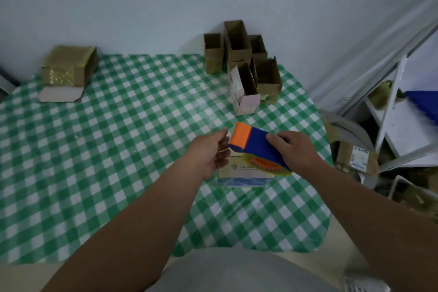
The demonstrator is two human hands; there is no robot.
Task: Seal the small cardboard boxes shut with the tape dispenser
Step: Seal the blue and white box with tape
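Observation:
A blue and orange tape dispenser (254, 143) with a yellowish tape roll is gripped in my right hand (295, 150). It rests tilted across the top of a small cardboard box (241, 174) in the middle right of the table. My left hand (213, 152) is against the box's left side, fingers curled around its upper edge just under the dispenser's orange nose. Most of the box's top is hidden by the dispenser.
Several open, upright small boxes (244, 64) cluster at the far right of the green checked table (106, 149). A taped box (68, 66) lies at the far left. White shelving (403, 125) and clutter stand right of the table.

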